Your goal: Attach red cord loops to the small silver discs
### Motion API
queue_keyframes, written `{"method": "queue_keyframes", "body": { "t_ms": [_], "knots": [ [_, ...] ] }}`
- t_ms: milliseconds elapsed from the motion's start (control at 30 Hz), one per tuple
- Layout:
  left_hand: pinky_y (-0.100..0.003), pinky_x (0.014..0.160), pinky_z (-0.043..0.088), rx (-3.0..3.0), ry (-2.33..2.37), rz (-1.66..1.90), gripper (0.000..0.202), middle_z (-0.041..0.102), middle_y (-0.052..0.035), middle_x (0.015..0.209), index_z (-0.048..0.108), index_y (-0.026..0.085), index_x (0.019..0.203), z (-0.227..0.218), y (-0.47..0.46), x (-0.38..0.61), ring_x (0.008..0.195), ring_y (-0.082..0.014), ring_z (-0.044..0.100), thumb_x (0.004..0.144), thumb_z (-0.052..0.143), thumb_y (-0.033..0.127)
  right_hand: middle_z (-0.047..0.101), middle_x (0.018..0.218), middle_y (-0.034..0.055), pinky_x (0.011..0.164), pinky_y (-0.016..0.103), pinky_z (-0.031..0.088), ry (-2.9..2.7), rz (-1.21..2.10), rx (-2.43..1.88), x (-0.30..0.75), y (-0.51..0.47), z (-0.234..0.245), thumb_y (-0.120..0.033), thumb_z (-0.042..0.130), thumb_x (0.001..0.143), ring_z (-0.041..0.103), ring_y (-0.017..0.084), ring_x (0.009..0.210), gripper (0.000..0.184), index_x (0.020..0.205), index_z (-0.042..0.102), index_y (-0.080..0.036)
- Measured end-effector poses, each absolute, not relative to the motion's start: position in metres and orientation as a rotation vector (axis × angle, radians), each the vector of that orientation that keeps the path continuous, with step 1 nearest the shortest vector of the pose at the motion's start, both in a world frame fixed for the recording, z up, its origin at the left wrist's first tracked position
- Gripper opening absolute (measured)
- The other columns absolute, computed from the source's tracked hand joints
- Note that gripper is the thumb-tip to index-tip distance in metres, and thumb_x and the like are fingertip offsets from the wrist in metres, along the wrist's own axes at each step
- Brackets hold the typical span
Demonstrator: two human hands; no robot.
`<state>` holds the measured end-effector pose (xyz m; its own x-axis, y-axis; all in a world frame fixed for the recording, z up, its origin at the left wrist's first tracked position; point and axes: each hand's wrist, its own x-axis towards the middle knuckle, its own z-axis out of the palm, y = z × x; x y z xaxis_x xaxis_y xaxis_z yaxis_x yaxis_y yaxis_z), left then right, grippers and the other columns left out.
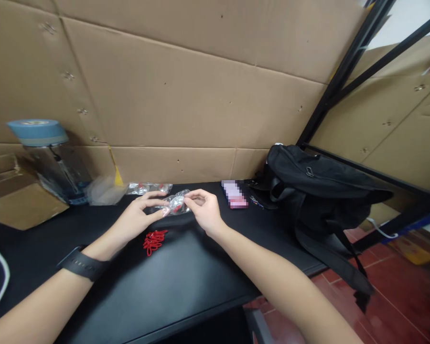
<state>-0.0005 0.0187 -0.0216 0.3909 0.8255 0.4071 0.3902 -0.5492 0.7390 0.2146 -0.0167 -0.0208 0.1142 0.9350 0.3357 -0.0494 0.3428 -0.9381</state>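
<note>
Along the back stands a wall of brown cardboard (200, 100), and before it lies a smooth black tabletop (200, 267). On its right rests a black backpack (318, 179); on its left stands a water bottle (45, 134) with a blue lid. Well between these two, my left hand (138, 212) holds, with thumb and fingers only slightly apart, the left side of a clear plastic packet (178, 203). My right hand (207, 212) pinches its right side between thumb and index finger, with hardly any gap. So the packet is directly between both grips, equally near to each; its long axis runs left to right, the right end a little farther from me. Whether it touches the tabletop, I cannot tell. Nearer to my body, closer to the left hand, lies a red knotted cord (154, 242).
</note>
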Motion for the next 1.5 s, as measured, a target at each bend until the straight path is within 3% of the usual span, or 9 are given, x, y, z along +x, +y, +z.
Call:
{"method": "queue_keyframes", "body": {
  "t_ms": [300, 600, 700, 867, 967, 1100, 1200, 1333, 1500],
  "knots": [
    [-0.052, 0.114, 0.039, 2.13, 1.039, 1.057, 0.042, 0.067, -0.0091, 0.127, 0.082, 0.026, 0.093, -0.025, 0.015, 0.004, 0.12, -0.0305, 0.06, 0.078, 0.07, 0.064, 0.071, 0.082, 0.0036, 0.07, 0.03, 0.059, -1.268, 0.885, -0.919, 0.209, -0.021, -0.026, -0.029, 0.073, 0.078, 0.07, 0.017, 0.07, 0.014, 0.083, 0.068, -0.017],
    [-0.048, 0.104, 0.046, 2.052, 1.344, 1.089, 0.041, 0.071, -0.0078, 0.116, 0.082, 0.026, 0.083, -0.034, 0.026, -0.005, 0.107, -0.0298, 0.066, 0.077, 0.069, 0.065, 0.07, 0.082, 0.0036, 0.064, 0.027, 0.056, -1.304, 0.707, -1.077, 0.226, -0.008, -0.025, -0.029, 0.069, 0.078, 0.068, 0.015, 0.065, 0.013, 0.083, 0.066, -0.017],
    [-0.048, 0.098, 0.048, 2.119, 1.496, 0.992, 0.039, 0.072, -0.0085, 0.116, 0.082, 0.028, 0.081, -0.041, 0.032, -0.013, 0.108, -0.0318, 0.065, 0.076, 0.07, 0.065, 0.071, 0.087, 0.0039, 0.063, 0.025, 0.054, -1.228, 0.639, -1.085, 0.237, -0.001, -0.023, -0.03, 0.068, 0.08, 0.068, 0.015, 0.068, 0.018, 0.093, 0.065, -0.018],
    [-0.055, 0.093, 0.047, 2.224, 1.567, 0.789, 0.035, 0.071, -0.0105, 0.117, 0.082, 0.027, 0.082, -0.047, 0.031, -0.012, 0.111, -0.0384, 0.061, 0.077, 0.069, 0.059, 0.077, 0.094, 0.0069, 0.079, 0.03, 0.056, -1.353, 0.728, -0.996, 0.237, -0.004, -0.019, -0.03, 0.064, 0.087, 0.073, 0.018, 0.085, 0.035, 0.12, 0.063, -0.019],
    [-0.064, 0.098, 0.041, 2.277, 1.627, 0.896, 0.038, 0.066, -0.0111, 0.126, 0.078, 0.029, 0.102, -0.037, 0.025, -0.009, 0.123, -0.0431, 0.052, 0.081, 0.064, 0.057, 0.078, 0.098, 0.006, 0.083, 0.032, 0.056, -1.5, 0.746, -0.967, 0.23, -0.01, -0.02, -0.031, 0.062, 0.09, 0.073, 0.019, 0.088, 0.041, 0.13, 0.061, -0.023],
    [-0.05, 0.102, 0.046, 2.023, 1.273, 1.188, 0.046, 0.066, -0.0114, 0.124, 0.06, 0.022, 0.124, -0.014, 0.015, -0.008, 0.116, -0.0291, 0.061, 0.097, 0.041, 0.055, 0.078, 0.099, 0.0041, 0.082, 0.032, 0.057, -1.614, 0.744, -0.933, 0.225, -0.017, -0.019, -0.032, 0.062, 0.091, 0.072, 0.017, 0.083, 0.042, 0.132, 0.06, -0.026],
    [-0.039, 0.083, 0.056, 1.834, 0.944, 0.998, 0.049, 0.072, -0.0095, 0.105, 0.047, 0.022, 0.128, -0.003, 0.005, -0.005, 0.093, -0.0235, 0.07, 0.093, 0.055, 0.055, 0.076, 0.097, 0.0037, 0.081, 0.03, 0.056, -1.635, 0.728, -0.906, 0.223, -0.02, -0.017, -0.029, 0.065, 0.088, 0.071, 0.016, 0.081, 0.039, 0.127, 0.061, -0.025],
    [-0.035, 0.075, 0.058, 1.848, 0.823, 0.924, 0.042, 0.072, -0.007, 0.096, 0.049, 0.023, 0.112, -0.004, -0.001, -0.002, 0.084, -0.0215, 0.071, 0.084, 0.072, 0.045, 0.07, 0.098, 0.003, 0.071, 0.025, 0.055, -1.561, 0.725, -0.931, 0.22, -0.022, -0.017, -0.032, 0.066, 0.087, 0.068, 0.012, 0.071, 0.038, 0.122, 0.057, -0.024],
    [-0.034, 0.077, 0.059, 1.922, 0.97, 1.122, 0.03, 0.069, -0.0064, 0.095, 0.057, 0.019, 0.093, -0.009, 0.006, -0.003, 0.083, -0.0198, 0.07, 0.083, 0.07, 0.045, 0.067, 0.108, 0.0027, 0.063, 0.025, 0.057, -1.519, 0.97, -0.917, 0.221, -0.021, -0.021, -0.033, 0.074, 0.077, 0.068, 0.011, 0.064, 0.069, 0.135, 0.037, -0.03]
  ]
}}
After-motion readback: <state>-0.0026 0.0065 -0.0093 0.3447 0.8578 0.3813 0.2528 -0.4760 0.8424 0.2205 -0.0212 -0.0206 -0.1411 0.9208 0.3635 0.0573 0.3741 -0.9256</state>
